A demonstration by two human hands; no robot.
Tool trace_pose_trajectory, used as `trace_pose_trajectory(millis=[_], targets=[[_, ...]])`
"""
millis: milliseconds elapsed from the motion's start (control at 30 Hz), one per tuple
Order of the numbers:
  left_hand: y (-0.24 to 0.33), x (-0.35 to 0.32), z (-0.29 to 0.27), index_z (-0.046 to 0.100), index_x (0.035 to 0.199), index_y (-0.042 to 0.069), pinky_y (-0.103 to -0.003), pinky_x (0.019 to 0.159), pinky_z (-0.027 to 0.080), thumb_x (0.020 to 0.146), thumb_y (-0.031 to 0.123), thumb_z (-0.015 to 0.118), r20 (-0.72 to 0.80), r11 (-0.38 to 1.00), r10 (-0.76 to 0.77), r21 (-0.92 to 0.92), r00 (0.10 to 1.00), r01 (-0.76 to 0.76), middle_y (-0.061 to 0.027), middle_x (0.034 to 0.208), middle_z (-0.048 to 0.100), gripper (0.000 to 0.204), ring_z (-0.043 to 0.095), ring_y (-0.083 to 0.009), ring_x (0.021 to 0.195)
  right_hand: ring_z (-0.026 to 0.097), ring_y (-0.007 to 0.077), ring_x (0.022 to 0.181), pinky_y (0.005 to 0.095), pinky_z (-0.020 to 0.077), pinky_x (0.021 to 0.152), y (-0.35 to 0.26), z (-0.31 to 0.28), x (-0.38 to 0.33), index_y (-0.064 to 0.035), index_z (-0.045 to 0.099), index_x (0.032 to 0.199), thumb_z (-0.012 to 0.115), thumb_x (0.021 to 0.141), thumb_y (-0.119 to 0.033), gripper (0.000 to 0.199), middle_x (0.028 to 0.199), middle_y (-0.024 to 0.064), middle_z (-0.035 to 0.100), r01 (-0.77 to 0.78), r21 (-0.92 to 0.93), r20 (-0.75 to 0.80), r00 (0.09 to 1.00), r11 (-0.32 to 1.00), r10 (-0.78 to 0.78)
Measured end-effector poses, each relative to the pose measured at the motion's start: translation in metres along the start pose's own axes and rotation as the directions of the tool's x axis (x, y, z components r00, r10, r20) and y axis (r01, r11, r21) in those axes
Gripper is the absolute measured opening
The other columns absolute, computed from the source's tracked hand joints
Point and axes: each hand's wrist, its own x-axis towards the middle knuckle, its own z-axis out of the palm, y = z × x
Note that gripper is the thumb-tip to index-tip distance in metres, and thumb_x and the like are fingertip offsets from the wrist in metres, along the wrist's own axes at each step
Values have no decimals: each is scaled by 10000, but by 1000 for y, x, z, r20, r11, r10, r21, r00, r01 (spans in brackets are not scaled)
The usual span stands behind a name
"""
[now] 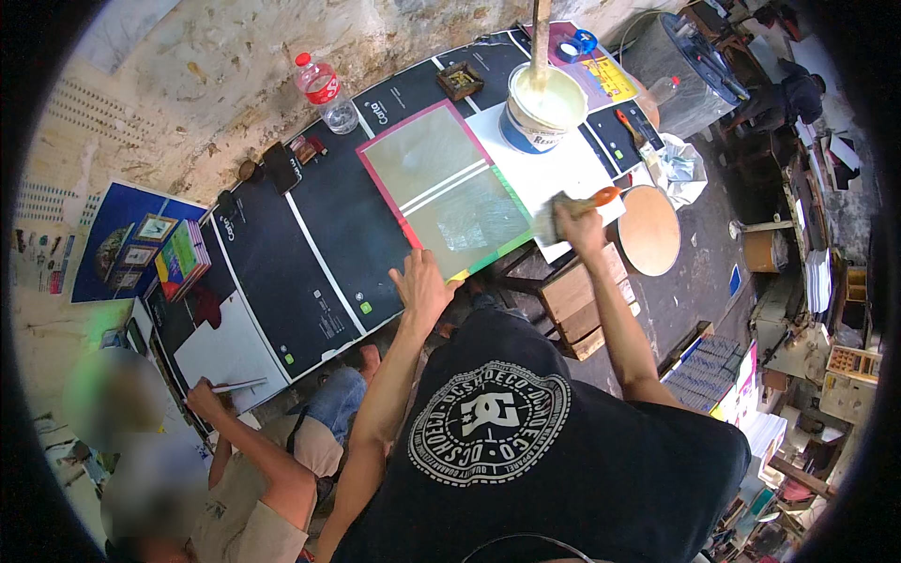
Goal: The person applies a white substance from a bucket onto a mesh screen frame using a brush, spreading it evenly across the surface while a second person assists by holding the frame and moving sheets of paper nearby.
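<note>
My right hand (579, 228) is closed round the orange handle of a wide brush (563, 216). The brush bristles are over a white sheet (554, 183), beside the cover. A flat cover piece (455, 192) lies on the black table: two grey-beige panels, white strips between them, and a pink, green and yellow border. At its near corner my left hand (424, 289) touches the edge with fingers spread. The lower panel has a shiny wet-looking patch. On the white sheet stands a white and blue tub (533, 131) of pale paste, with a wooden stick (541, 47) upright in it.
A plastic bottle (327, 94) and a small box (460, 81) stand along the wall side. A wooden stool (577, 310) and round board (649, 230) are at the right. Another person's hand (208, 399) works over white paper at the left. A grey drum (671, 70) stands far right.
</note>
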Motion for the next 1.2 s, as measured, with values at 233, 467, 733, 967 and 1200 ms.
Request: trace_pose_trajectory(millis=[233, 467, 733, 967, 1200], targets=[[-2, -2, -1, 584, 1205, 50, -565, 889, 389, 656, 482, 892, 14, 1000, -19, -23, 1000, 19, -85, 1190, 582, 764, 568, -281, 1148, 694, 219, 764, 385, 542, 725, -29, -17, -5, 12, 682, 876, 754, 866, -396, 415, 797, 158, 709, -23, 350, -8, 1000, 936, 28], [6, -4, -8, 548, 1232, 25, -562, 852, 411, 691, 411, 886, 30, 999, -41, -23, 999, 41, -110, 1214, 564, 746, 574, -304, 1144, 678, 314, 517, 430, 579, 618, 0, 2, 52, -9, 680, 596, 676, 876, -378, 463, 493, 167, 603, 142, -319, 160, 983, 937, -95], [12, -4, -2, 537, 1248, 37, -553, 876, 424, 686, 406, 890, 61, 995, -96, -9, 993, 97, -101, 1245, 546, 760, 589, -300, 1125, 686, 322, 728, 447, 541, 725, -70, 86, 65, -71, 708, 912, 714, 874, -402, 334, 747, 133, 677, 736, 132, 388, 578, 664, -718], [13, -3, 2, 528, 1237, 77, -562, 836, 433, 651, 386, 910, 60, 987, -161, 10, 985, 161, -94, 1233, 560, 765, 585, -314, 1145, 674, 322, 863, 466, 501, 757, -91, 89, 185, -154, 682, 1009, 734, 846, -350, 261, 827, 126, 667, 646, -161, 248, 758, 746, -603], [25, 5, -13, 558, 1228, 76, -554, 879, 422, 636, 316, 916, 110, 980, -196, -6, 974, 198, -78, 1235, 564, 732, 580, -310, 1143, 670, 405, 833, 470, 524, 825, -100, 164, 235, -170, 718, 1010, 638, 905, -393, 259, 871, 156, 707, 770, 264, 619, 327, 581, -714]])
